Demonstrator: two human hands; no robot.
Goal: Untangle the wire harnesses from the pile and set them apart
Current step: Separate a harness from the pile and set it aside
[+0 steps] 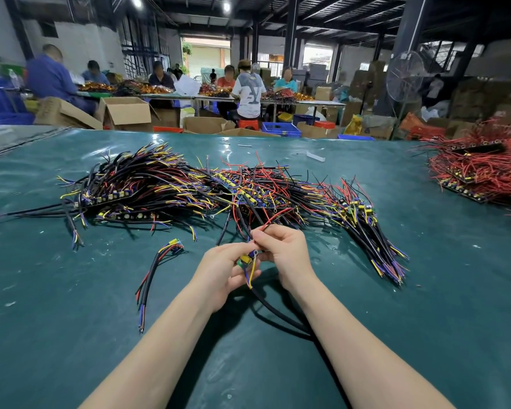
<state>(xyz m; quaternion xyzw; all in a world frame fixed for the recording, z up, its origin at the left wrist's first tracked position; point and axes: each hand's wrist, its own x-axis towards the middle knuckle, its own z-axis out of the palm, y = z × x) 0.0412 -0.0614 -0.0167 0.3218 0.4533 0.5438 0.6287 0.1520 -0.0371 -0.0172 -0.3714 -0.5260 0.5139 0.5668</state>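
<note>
Between our hands we hold one harness: our left hand clamps its connector end, our right hand pinches its red lead, which runs away from us toward the pile just beyond the right hand.

**A dim workshop hall under steel beams**

Far beyond the fingers, workers sit along a long table before a daylit doorway. Ceiling lamps glow among dark beams. Beyond the fingers to the right stands a pedestal fan beside stacked cartons; beyond them to the left, an open cardboard box. A green table cover spreads beneath them.
</note>
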